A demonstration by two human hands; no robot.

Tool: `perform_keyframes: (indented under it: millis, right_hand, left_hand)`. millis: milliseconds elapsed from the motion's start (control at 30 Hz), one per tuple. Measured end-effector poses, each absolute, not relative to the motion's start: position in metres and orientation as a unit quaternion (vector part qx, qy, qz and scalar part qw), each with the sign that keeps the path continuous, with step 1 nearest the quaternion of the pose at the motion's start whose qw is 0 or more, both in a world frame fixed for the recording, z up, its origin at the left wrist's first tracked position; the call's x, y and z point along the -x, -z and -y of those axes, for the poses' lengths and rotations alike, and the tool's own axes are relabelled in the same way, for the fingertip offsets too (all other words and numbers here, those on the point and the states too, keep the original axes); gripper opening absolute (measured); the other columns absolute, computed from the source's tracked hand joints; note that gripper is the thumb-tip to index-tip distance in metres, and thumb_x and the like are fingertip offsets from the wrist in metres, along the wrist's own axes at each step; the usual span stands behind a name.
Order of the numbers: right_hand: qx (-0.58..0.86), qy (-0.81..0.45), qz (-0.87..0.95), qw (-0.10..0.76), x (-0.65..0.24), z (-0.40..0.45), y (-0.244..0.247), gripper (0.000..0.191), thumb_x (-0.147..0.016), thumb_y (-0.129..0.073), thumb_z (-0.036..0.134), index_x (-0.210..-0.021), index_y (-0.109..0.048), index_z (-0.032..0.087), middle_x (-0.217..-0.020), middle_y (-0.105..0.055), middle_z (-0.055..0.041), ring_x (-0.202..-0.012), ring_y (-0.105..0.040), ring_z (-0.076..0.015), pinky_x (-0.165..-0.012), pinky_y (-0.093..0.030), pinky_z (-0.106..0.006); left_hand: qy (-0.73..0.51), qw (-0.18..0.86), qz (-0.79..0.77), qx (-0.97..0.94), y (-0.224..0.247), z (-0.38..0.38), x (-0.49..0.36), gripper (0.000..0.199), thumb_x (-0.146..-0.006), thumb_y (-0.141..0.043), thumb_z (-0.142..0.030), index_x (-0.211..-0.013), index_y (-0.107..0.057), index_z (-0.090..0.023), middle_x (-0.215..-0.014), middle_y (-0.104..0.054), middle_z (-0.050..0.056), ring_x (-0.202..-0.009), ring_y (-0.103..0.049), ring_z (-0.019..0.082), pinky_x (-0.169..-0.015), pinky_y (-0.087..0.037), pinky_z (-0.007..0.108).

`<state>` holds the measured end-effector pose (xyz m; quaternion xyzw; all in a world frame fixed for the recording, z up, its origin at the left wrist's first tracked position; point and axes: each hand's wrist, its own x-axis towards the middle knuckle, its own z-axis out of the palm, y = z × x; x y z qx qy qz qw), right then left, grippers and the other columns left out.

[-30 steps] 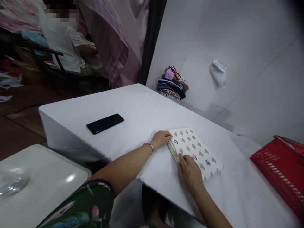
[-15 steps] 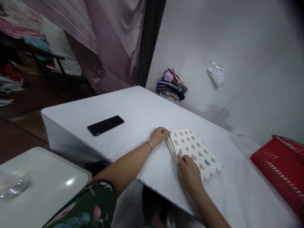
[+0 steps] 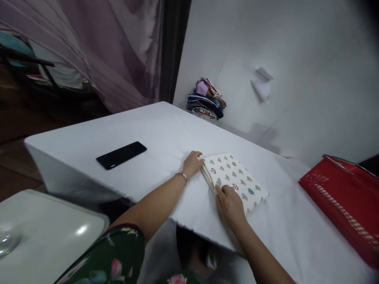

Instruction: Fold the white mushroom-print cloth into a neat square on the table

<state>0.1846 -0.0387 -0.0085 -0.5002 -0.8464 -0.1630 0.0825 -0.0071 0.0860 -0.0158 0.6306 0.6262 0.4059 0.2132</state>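
Observation:
On the white-covered table (image 3: pixel 166 130) lies a folded cream cloth (image 3: pixel 223 169) printed with small grey, red, blue and green mushroom-like shapes. Its layered fold faces left. My left hand (image 3: pixel 193 163), with a bracelet on the wrist, is at the cloth's upper left corner. The thumb touches or nearly touches the edge, and the fingers are apart from it. Lower down, my right hand (image 3: pixel 232 207) grips the near end of the folded edge, thumb along the fold; its other fingers are partly hidden.
A black phone (image 3: pixel 121 155) lies on the left of the table. At the back by the wall is a stack of folded fabrics (image 3: pixel 205 100). A red basket (image 3: pixel 340 197) stands at right. A white stool (image 3: pixel 59 232) is at lower left.
The whole view has shifted, so things appear further left. My left fingers have loosened from the cloth's corner. My right hand keeps its grip, and the cloth stays folded.

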Motion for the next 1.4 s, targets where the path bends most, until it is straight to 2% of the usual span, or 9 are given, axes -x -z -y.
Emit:
perform_keyframes:
  millis: [100, 167, 300, 433, 533, 633, 767, 900, 1400]
  right_hand:
    - [0.511, 0.154, 0.843, 0.069, -0.182, 0.039, 0.006, 0.034, -0.086, -0.043, 0.012, -0.118, -0.057, 0.017, -0.087, -0.055, -0.0089, -0.078, -0.047, -0.0203, -0.067, -0.037, -0.031]
    - [0.520, 0.147, 0.839, 0.062, -0.178, 0.039, 0.004, 0.035, -0.086, -0.045, 0.013, -0.119, -0.056, 0.017, -0.089, -0.055, -0.0087, -0.079, -0.047, -0.0204, -0.067, -0.037, -0.031]
    - [0.534, 0.131, 0.833, 0.058, -0.172, 0.042, -0.002, 0.036, -0.085, -0.046, 0.013, -0.120, -0.053, 0.016, -0.092, -0.056, -0.0092, -0.082, -0.047, -0.0214, -0.069, -0.038, -0.032]
    - [0.537, 0.061, 0.835, 0.101, -0.176, 0.051, -0.013, 0.028, -0.082, -0.048, 0.014, -0.109, -0.058, 0.016, -0.095, -0.057, -0.0088, -0.085, -0.049, -0.0206, -0.076, -0.041, -0.033]
    - [0.508, -0.040, 0.842, 0.178, -0.194, 0.049, -0.026, 0.023, -0.085, -0.048, 0.018, -0.103, -0.062, 0.020, -0.100, -0.059, -0.0067, -0.091, -0.053, -0.0182, -0.081, -0.044, -0.031]
    - [0.536, -0.039, 0.805, 0.249, -0.220, 0.038, -0.027, 0.029, -0.089, -0.044, 0.026, -0.114, -0.060, 0.021, -0.117, -0.058, -0.0095, -0.109, -0.052, -0.0200, -0.092, -0.041, -0.035]
    - [0.608, -0.013, 0.778, 0.157, -0.244, 0.023, -0.005, 0.046, -0.091, -0.043, 0.038, -0.132, -0.048, 0.018, -0.141, -0.042, -0.0130, -0.134, -0.030, -0.0268, -0.106, -0.026, -0.048]
    - [0.625, -0.030, 0.774, 0.095, -0.247, 0.022, 0.013, 0.051, -0.094, -0.032, 0.042, -0.139, -0.040, 0.018, -0.149, -0.030, -0.0091, -0.139, -0.019, -0.0240, -0.110, -0.018, -0.049]
    - [0.620, -0.011, 0.776, 0.114, -0.248, 0.023, 0.019, 0.050, -0.095, -0.031, 0.043, -0.139, -0.040, 0.021, -0.148, -0.031, -0.0074, -0.139, -0.020, -0.0232, -0.110, -0.019, -0.048]
  left_hand:
    - [-0.426, 0.102, -0.533, -0.724, 0.009, -0.076, 0.000, 0.037, -0.084, -0.047, -0.020, -0.120, -0.056, -0.022, -0.126, -0.053, 0.006, -0.120, -0.044, 0.019, -0.101, -0.035, 0.033]
    - [-0.401, 0.075, -0.454, -0.792, 0.008, -0.070, -0.005, 0.037, -0.087, -0.045, -0.024, -0.123, -0.054, -0.024, -0.135, -0.048, 0.004, -0.130, -0.034, 0.020, -0.108, -0.027, 0.036]
    - [-0.291, 0.102, -0.410, -0.859, 0.015, -0.072, -0.009, 0.030, -0.090, -0.041, -0.033, -0.114, -0.059, -0.028, -0.134, -0.051, 0.002, -0.131, -0.035, 0.020, -0.111, -0.016, 0.045]
    - [-0.270, 0.113, -0.433, -0.853, 0.024, -0.079, -0.010, 0.033, -0.091, -0.038, -0.036, -0.118, -0.056, -0.030, -0.136, -0.051, 0.001, -0.131, -0.035, 0.020, -0.111, -0.010, 0.050]
    - [-0.264, 0.111, -0.435, -0.854, 0.025, -0.080, -0.010, 0.033, -0.091, -0.038, -0.037, -0.119, -0.055, -0.030, -0.137, -0.050, 0.001, -0.132, -0.034, 0.020, -0.111, -0.010, 0.051]
    - [-0.252, 0.117, -0.436, -0.856, 0.024, -0.081, -0.010, 0.034, -0.090, -0.039, -0.038, -0.119, -0.054, -0.030, -0.138, -0.048, 0.001, -0.133, -0.033, 0.021, -0.110, -0.012, 0.053]
    - [-0.244, 0.128, -0.439, -0.855, 0.023, -0.081, -0.009, 0.035, -0.089, -0.041, -0.039, -0.120, -0.054, -0.029, -0.138, -0.048, 0.001, -0.134, -0.032, 0.022, -0.110, -0.014, 0.053]
    - [-0.237, 0.139, -0.443, -0.853, 0.020, -0.079, -0.009, 0.035, -0.089, -0.041, -0.037, -0.121, -0.054, -0.029, -0.139, -0.047, 0.001, -0.134, -0.032, 0.022, -0.109, -0.016, 0.054]
    - [-0.265, 0.146, -0.442, -0.844, 0.021, -0.077, -0.008, 0.033, -0.088, -0.042, -0.038, -0.117, -0.056, -0.030, -0.136, -0.050, 0.001, -0.132, -0.034, 0.023, -0.109, -0.018, 0.052]
